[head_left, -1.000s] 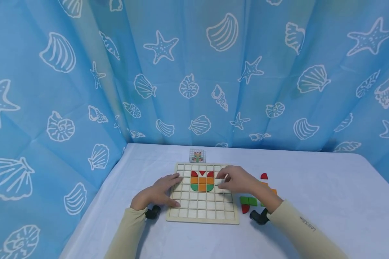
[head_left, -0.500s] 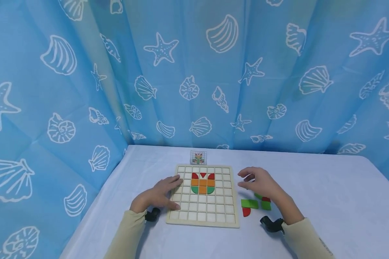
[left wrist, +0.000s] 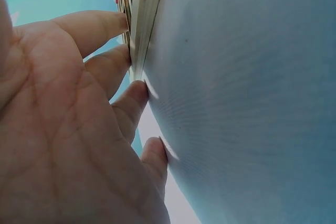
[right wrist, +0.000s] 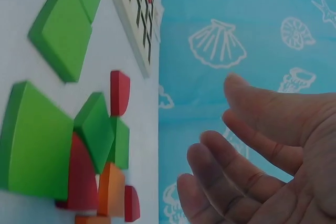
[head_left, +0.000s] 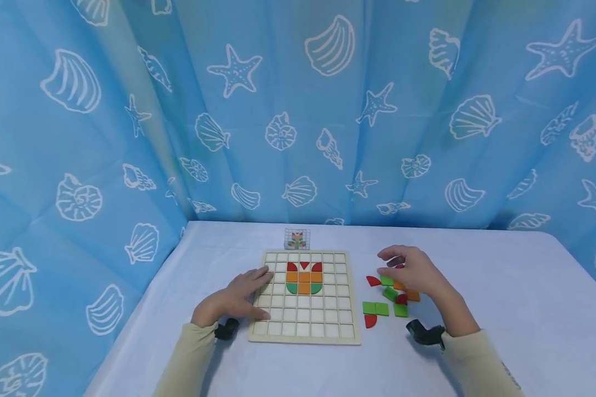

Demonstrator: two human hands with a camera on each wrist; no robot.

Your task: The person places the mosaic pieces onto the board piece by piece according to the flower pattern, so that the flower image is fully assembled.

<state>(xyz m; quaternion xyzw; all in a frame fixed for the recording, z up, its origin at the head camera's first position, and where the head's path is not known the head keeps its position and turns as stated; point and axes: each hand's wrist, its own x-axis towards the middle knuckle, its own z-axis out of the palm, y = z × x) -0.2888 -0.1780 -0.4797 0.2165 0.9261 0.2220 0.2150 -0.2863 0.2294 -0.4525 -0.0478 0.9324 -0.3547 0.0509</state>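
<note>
A square wooden grid board [head_left: 304, 340] lies on the table, with red, orange and green tiles forming a flower-like shape in its upper middle. My left hand [head_left: 235, 298] rests on the board's left edge, fingers stretched out; up close in the left wrist view, fingertips [left wrist: 139, 90] touch the board's side and the cloth. Over the loose tiles at the right hovers my right hand [head_left: 414, 270], its fingers bent loosely with nothing between them. Under and beside it are green squares [head_left: 376, 308], red quarter-circles [head_left: 370, 321] and an orange square [head_left: 413, 295]; the hand partly hides some.
Behind the board stands a small clear pattern card [head_left: 297, 239] printed with a coloured design. A white cloth [head_left: 501, 286] covers the table, and a blue shell-patterned curtain [head_left: 298, 110] hangs along its back and left sides. Black wrist cameras [head_left: 427, 333] sit at both wrists.
My right hand has moved off the board's right side to above the loose tiles. My left hand has stayed at the board's edge. The head view has shifted slightly.
</note>
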